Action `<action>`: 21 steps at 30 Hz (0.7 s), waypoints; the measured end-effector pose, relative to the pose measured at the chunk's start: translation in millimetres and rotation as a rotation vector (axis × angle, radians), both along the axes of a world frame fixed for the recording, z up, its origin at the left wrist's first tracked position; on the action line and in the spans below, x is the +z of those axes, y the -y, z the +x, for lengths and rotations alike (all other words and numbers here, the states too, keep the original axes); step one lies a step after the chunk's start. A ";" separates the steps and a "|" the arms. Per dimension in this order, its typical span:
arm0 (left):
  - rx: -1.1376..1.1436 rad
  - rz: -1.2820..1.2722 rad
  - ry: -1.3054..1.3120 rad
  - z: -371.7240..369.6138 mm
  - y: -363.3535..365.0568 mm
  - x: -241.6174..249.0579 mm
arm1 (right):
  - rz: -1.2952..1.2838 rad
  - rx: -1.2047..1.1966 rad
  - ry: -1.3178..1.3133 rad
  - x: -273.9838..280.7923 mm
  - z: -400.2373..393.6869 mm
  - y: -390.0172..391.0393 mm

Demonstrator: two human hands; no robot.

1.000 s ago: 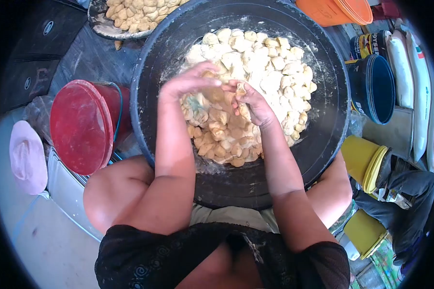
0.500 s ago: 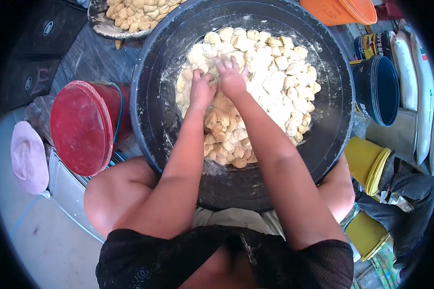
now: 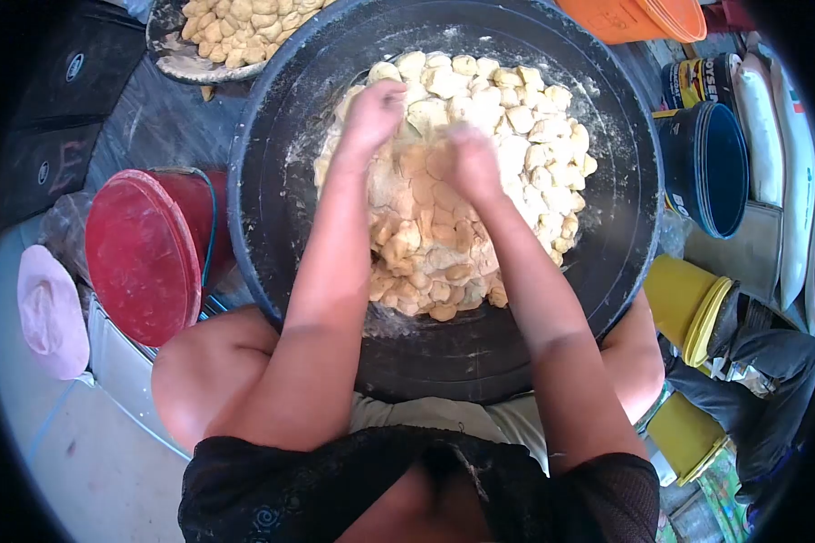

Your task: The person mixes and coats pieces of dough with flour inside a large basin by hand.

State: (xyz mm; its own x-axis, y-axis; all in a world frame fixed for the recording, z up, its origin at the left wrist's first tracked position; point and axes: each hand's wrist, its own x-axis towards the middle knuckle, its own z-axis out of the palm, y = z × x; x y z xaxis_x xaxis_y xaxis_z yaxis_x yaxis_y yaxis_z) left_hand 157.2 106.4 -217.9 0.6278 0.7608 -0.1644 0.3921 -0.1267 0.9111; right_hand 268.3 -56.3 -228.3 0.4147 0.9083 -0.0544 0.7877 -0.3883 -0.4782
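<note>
A wide black tub (image 3: pixel 272 226) stands in front of me between my legs. In it lies a heap of pale, floury, dough-like lumps (image 3: pixel 444 240), whiter at the back and right, browner near me. My left hand (image 3: pixel 374 116) is over the back left of the heap, its fingers curled in; what they hold, if anything, is hidden. Over the middle of the heap is my right hand (image 3: pixel 471 163), blurred by motion, so its fingers cannot be made out. A gap with lumps showing lies between the hands.
At the left stand a red lidded bucket (image 3: pixel 145 258) and a pink hat (image 3: pixel 52 312). A tray (image 3: pixel 167 63) of browner lumps is behind. Along the right are an orange bucket (image 3: pixel 629 20), a dark blue bucket (image 3: pixel 704 167), yellow buckets (image 3: pixel 679 294) and white sacks (image 3: pixel 759 136).
My hands have moved apart: the left up and to the left with fingers curled, the right to the right and slightly nearer me. More lumps show between them. The view has shifted slightly.
</note>
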 end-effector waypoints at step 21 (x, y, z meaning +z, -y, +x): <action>-0.424 0.170 -0.298 42.3 38.9 -8.9 | 0.057 -0.141 0.315 -13.5 86.1 -15.6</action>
